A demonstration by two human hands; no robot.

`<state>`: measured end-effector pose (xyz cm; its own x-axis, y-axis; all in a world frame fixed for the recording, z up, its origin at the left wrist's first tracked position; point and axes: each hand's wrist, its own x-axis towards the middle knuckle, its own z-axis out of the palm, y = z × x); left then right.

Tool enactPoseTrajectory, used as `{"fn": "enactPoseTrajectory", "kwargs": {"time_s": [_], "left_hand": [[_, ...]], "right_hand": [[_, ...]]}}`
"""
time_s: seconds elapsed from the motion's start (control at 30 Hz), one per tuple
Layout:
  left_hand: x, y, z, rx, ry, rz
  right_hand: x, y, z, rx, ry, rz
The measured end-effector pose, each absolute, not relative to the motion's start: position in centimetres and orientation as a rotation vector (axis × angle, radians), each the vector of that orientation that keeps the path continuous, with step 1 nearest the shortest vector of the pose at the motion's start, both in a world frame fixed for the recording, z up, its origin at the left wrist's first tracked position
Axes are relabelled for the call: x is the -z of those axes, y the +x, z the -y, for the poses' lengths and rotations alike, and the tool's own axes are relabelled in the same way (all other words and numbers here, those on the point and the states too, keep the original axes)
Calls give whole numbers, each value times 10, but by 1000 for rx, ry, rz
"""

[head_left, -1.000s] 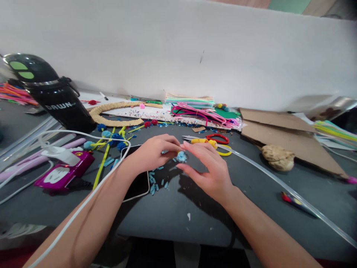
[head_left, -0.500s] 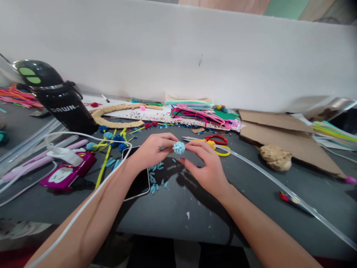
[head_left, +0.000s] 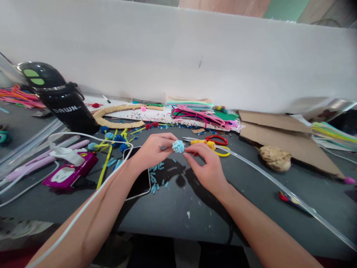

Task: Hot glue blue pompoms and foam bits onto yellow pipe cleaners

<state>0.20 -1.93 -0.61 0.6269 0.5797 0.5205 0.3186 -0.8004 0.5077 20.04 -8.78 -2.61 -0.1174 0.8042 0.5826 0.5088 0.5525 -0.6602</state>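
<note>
Between my two hands is a small knobbly light-blue ball (head_left: 178,146), held above the table. My left hand (head_left: 154,149) pinches it from the left with thumb and forefinger. From the right, the thumb and forefinger of my right hand (head_left: 205,163) close on its edge. Small light-blue strips (head_left: 157,175) lie scattered below, beside a phone (head_left: 141,184) partly covered by my left forearm. Scissors (head_left: 217,140) with red and yellow handles lie just behind my right hand. A white cable (head_left: 83,206) runs over my left forearm.
A black bottle (head_left: 68,106) stands back left, near a purple device (head_left: 72,171). Yellow stems with blue balls (head_left: 114,139) lie beside it. A clear tube (head_left: 267,175) crosses the right side. Behind are a tan curved ring (head_left: 97,117), pink pipe cleaners (head_left: 195,113) and cardboard (head_left: 279,139).
My right thumb has moved up to meet the forefinger at the ball's edge. The ball has turned slightly between my fingers. The view has shifted a little.
</note>
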Motion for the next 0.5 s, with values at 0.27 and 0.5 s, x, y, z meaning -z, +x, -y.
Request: {"fn": "enactPoseTrajectory", "kwargs": {"time_s": [0.27, 0.5], "left_hand": [[8, 1, 16, -916, 2595, -733], [10, 1, 16, -844, 2635, -777]], "right_hand": [[17, 203, 96, -258, -927, 1709], [20, 203, 93, -233, -1011, 1792]]}}
